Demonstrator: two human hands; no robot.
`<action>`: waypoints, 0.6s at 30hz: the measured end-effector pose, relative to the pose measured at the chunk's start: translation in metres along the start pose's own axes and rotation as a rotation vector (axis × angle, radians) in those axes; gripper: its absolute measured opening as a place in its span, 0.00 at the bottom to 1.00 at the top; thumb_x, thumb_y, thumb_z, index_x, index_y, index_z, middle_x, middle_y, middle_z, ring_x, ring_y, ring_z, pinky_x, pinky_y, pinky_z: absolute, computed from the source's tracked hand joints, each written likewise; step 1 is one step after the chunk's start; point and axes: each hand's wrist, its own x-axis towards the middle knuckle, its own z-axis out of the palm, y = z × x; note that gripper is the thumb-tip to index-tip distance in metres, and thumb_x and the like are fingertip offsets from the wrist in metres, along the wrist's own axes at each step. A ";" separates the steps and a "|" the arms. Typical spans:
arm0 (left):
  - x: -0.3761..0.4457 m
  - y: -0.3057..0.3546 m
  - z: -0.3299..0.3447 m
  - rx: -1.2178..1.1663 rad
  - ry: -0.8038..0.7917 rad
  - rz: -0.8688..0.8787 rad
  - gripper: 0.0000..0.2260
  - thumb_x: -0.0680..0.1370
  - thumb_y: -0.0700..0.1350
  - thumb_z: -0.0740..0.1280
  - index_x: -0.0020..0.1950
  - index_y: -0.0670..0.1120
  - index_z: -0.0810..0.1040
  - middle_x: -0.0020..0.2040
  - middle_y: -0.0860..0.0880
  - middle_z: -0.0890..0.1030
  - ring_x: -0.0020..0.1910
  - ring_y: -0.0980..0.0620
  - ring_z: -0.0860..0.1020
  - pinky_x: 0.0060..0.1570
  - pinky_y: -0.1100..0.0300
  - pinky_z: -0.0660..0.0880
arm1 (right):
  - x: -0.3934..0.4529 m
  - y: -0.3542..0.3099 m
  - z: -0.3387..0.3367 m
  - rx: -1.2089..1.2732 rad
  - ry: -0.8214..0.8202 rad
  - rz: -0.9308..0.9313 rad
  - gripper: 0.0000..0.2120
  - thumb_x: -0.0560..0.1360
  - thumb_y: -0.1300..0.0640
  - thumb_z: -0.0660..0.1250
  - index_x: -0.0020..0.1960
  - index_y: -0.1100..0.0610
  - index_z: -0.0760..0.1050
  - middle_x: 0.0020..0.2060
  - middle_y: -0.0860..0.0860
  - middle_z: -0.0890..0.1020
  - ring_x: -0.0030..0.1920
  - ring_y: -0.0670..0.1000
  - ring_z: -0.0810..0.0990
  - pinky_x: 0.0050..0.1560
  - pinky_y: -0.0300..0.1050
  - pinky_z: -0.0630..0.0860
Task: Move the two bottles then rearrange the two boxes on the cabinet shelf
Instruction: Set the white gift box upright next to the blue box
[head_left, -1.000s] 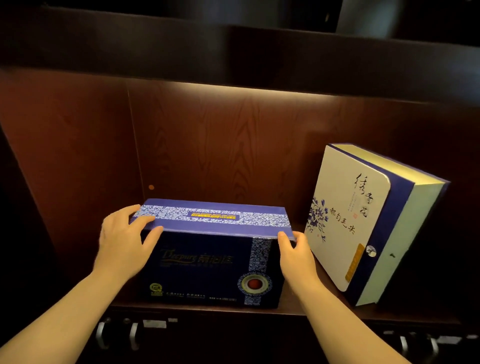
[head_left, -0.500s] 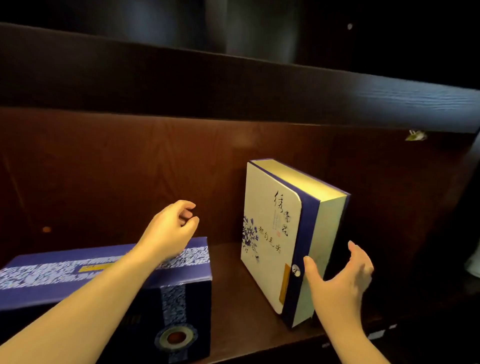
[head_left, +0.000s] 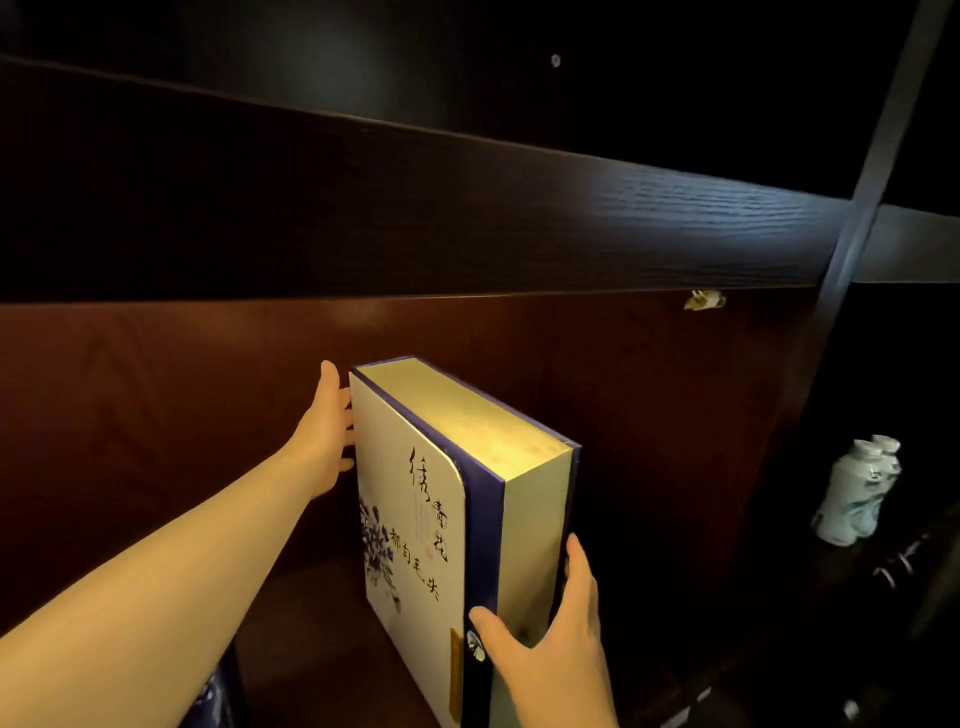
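A white box (head_left: 415, 519) with a blue spine, blue flowers and black calligraphy stands upright on the cabinet shelf (head_left: 311, 623). My left hand (head_left: 327, 431) lies flat against its far upper left edge. My right hand (head_left: 550, 639) clasps its near lower corner, thumb on the blue spine and fingers around the pale side. Only a corner of the dark blue box (head_left: 213, 696) shows at the bottom, under my left forearm. Two pale bottles (head_left: 857, 493) stand side by side in the dark compartment to the right.
A dark wooden shelf board (head_left: 467, 218) runs overhead, close above the white box. A dark vertical divider (head_left: 831, 260) separates this compartment from the one with the bottles. The reddish back panel (head_left: 156, 415) lies behind the box.
Both hands left the dark blue box and moved right to the white box. My left hand now touches its far edge and my right hand has closed on its near corner. The view shifted right.
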 end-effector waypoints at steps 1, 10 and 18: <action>0.002 -0.001 0.001 -0.021 -0.008 0.004 0.39 0.74 0.75 0.43 0.76 0.53 0.66 0.74 0.45 0.71 0.73 0.39 0.67 0.71 0.35 0.57 | 0.000 -0.001 0.000 -0.006 -0.004 0.001 0.60 0.63 0.40 0.80 0.80 0.41 0.42 0.80 0.45 0.56 0.78 0.51 0.59 0.74 0.53 0.65; -0.010 0.000 -0.009 -0.015 -0.024 0.007 0.39 0.74 0.75 0.41 0.78 0.54 0.62 0.77 0.46 0.67 0.75 0.39 0.64 0.73 0.33 0.54 | -0.001 -0.006 -0.009 0.030 -0.057 -0.035 0.57 0.69 0.49 0.80 0.82 0.43 0.42 0.81 0.46 0.57 0.79 0.51 0.58 0.74 0.54 0.65; -0.052 -0.007 -0.029 0.027 0.002 0.041 0.38 0.75 0.74 0.44 0.79 0.55 0.60 0.77 0.47 0.66 0.76 0.40 0.63 0.74 0.38 0.56 | 0.017 -0.002 -0.018 0.188 -0.135 -0.017 0.47 0.75 0.47 0.72 0.82 0.38 0.44 0.80 0.46 0.62 0.78 0.51 0.63 0.72 0.55 0.69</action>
